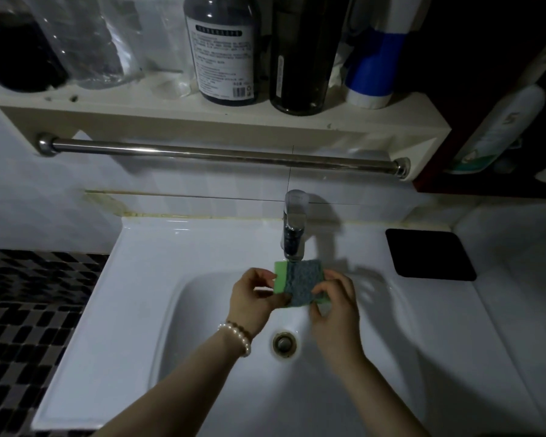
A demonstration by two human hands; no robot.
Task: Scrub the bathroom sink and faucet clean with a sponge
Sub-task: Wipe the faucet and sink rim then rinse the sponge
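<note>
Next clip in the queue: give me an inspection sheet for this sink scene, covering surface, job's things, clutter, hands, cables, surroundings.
Surface: white sink with a drain at the bowl's bottom; no running water discernible.
Job's things: green sponge, dark scrubbing side up, held just below the faucet spout.
Clutter: black mat on the sink's right ledge.
Hands: left hand pinches the sponge's left edge, pearl bracelet on the wrist; right hand has its grip on the right edge.
Cables: nothing seen.
Surroundings: shelf carrying bottles, metal rail beneath it, tiled wall, dim light.
</note>
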